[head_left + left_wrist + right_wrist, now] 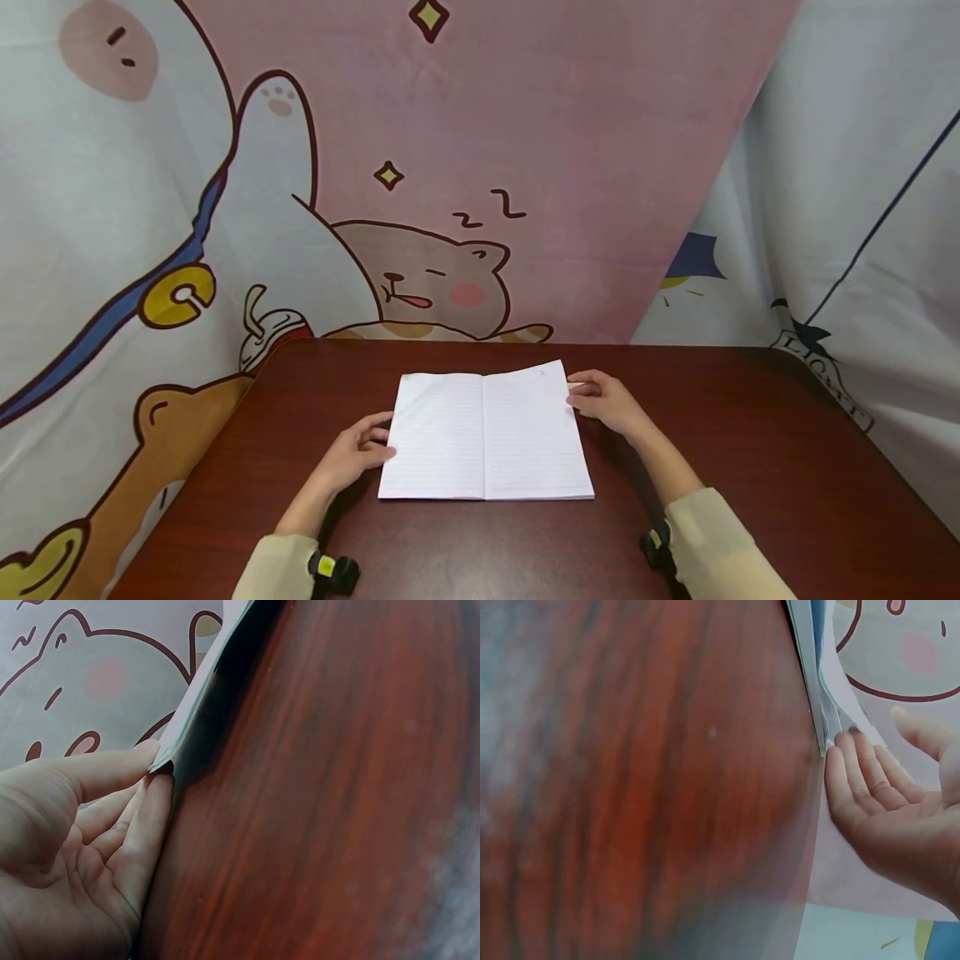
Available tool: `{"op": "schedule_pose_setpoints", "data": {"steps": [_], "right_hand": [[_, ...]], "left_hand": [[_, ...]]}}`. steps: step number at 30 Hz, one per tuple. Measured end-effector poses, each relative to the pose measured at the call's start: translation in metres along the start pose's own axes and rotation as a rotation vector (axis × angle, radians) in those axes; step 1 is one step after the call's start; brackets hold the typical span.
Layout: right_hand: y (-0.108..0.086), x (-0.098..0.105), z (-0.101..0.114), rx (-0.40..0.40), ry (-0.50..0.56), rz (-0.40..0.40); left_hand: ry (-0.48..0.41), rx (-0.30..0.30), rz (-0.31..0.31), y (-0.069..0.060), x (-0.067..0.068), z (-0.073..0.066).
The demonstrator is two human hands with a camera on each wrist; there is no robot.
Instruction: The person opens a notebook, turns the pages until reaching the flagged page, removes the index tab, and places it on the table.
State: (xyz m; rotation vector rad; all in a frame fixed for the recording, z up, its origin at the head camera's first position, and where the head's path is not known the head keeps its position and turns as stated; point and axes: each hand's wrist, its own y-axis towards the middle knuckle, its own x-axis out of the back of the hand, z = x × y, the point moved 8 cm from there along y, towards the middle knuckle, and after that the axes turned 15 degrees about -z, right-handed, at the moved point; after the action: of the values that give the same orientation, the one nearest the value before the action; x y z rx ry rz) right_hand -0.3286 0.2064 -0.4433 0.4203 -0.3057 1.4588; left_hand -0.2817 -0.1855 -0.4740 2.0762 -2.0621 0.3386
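An open notebook (438, 437) with lined pages lies on the table, its fold running down the middle. At its left edge my left hand (352, 454) pinches the notebook, and the left wrist view shows the thumb (112, 771) above the edge and fingers below it. My right hand (607, 404) is at the upper right edge. In the right wrist view, the fingertips (844, 742) touch the page edges (831, 712) while the thumb (922, 735) stands apart from them. The right page's top corner (557, 368) rises a little.
The notebook rests on a dark red-brown wooden table (480, 550). Behind the table hangs a cloth (600, 167) printed with cartoon animals. Each wrist wears a small black camera, one beside the left sleeve (277, 567) and one beside the right sleeve (720, 542).
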Motion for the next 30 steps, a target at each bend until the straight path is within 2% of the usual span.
{"op": "schedule_pose_setpoints", "data": {"steps": [4,6,13,22,30], "right_hand": [[0.000,-0.003,-0.004,-0.070,-0.043,-0.006],[0.000,-0.003,-0.003,-0.076,-0.074,-0.016],[0.001,-0.002,-0.004,-0.067,-0.149,-0.050],[0.002,0.002,0.001,-0.052,-0.113,-0.091],[0.000,0.005,0.010,0.004,-0.162,-0.174]], "left_hand": [[0.002,0.000,-0.002,0.000,0.000,0.001],[0.004,0.000,-0.001,0.000,0.000,0.000],[0.009,0.003,-0.009,-0.001,0.000,-0.001],[0.029,0.005,-0.022,0.001,0.002,0.000],[0.027,0.011,-0.025,0.002,0.001,0.002]]}}
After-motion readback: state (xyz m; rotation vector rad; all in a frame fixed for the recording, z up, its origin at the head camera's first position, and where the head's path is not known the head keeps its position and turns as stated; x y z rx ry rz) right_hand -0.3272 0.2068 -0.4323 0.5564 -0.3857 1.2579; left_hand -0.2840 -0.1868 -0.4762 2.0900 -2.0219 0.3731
